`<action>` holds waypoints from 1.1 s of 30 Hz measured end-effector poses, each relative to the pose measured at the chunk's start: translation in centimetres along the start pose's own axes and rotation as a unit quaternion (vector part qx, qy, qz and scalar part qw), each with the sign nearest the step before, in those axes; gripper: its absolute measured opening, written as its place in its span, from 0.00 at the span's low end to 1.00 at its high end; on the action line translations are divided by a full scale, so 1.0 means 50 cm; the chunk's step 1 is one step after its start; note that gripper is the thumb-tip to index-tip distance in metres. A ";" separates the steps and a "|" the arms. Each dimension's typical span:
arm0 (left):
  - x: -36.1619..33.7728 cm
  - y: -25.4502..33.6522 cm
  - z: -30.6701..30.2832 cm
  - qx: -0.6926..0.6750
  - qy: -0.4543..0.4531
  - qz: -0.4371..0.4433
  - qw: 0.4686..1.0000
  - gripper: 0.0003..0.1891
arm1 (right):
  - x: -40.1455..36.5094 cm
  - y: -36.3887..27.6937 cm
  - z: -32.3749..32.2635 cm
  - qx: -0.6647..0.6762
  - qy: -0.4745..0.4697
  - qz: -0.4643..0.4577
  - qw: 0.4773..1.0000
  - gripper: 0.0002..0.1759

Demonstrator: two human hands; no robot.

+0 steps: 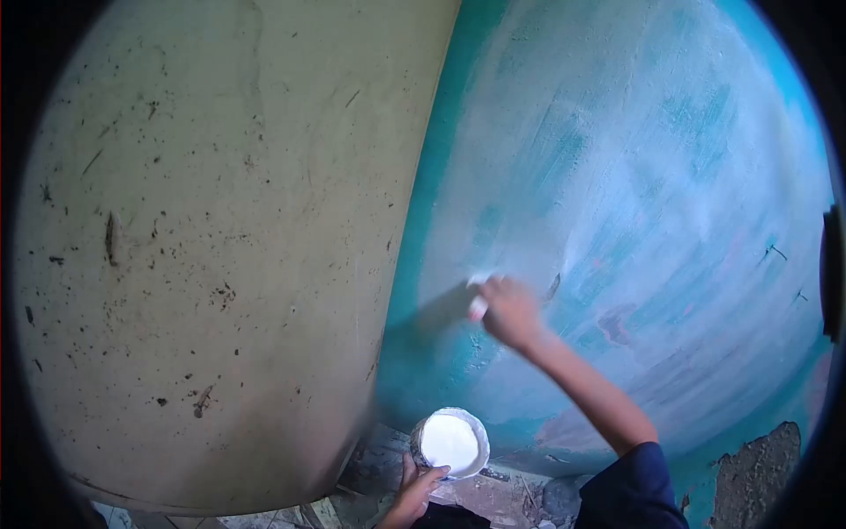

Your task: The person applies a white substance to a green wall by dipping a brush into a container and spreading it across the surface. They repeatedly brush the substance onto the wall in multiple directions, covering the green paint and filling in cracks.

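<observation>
My left hand [418, 491] grips a small round tub [417, 448] of white paint [448, 443] by its side, thumb over the rim. The tub is tilted so its inside shows, low in front of me. Above and to the right, my right hand [511, 310] is closed around a paintbrush [478, 308] with a white and reddish handle, held against the turquoise wall [652, 220]. Motion blurs the hand and brush, and the fingers cover part of it. Streaky whitish paint lies over much of the turquoise.
To the left stands a large beige panel [264, 220], stained and spotted with dark marks. Debris and a grey stone [560, 499] lie on the floor along the wall's foot. At lower right a patch of bare, crumbled wall [758, 480] shows. A dark object [831, 273] juts in at the right edge.
</observation>
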State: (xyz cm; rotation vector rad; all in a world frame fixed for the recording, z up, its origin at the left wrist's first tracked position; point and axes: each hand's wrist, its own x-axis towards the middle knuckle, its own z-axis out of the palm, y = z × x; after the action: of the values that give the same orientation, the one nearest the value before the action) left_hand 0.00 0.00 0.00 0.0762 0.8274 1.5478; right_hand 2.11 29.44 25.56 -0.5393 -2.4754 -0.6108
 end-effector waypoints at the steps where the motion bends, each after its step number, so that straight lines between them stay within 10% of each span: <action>1: 0.004 0.000 -0.002 0.003 0.006 0.000 1.000 0.47 | 0.007 -0.006 -0.009 -0.001 0.002 0.000 1.000 0.10; 7: -0.005 -0.020 0.006 0.007 0.041 -0.006 0.999 0.48 | 0.207 0.065 -0.259 -0.111 0.248 -0.001 0.962 0.16; 12: 0.011 -0.016 -0.012 -0.005 0.008 0.011 1.000 0.49 | 0.173 0.032 -0.127 -0.284 0.280 -0.095 0.912 0.15; 17: 0.013 -0.016 -0.010 0.016 0.007 0.014 1.000 0.42 | -0.047 -0.089 0.118 -0.146 0.094 -0.164 0.971 0.17; 22: 0.007 -0.010 -0.002 0.023 0.004 0.025 0.999 0.40 | 0.009 -0.064 0.067 -0.015 -0.034 -0.052 0.998 0.09; 29: 0.017 -0.024 -0.019 0.017 0.015 0.011 1.000 0.37 | 0.234 0.038 -0.228 -0.078 0.238 -0.012 0.968 0.13; 33: 0.016 -0.023 -0.013 0.016 0.031 0.021 0.999 0.37 | 0.184 0.023 -0.145 -0.233 0.275 -0.070 0.930 0.17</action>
State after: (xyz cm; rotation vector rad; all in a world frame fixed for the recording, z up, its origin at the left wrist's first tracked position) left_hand 0.50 0.30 -1.44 0.0695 0.9041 1.5836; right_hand -1.66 28.88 36.69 -0.3015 -1.8436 -1.2357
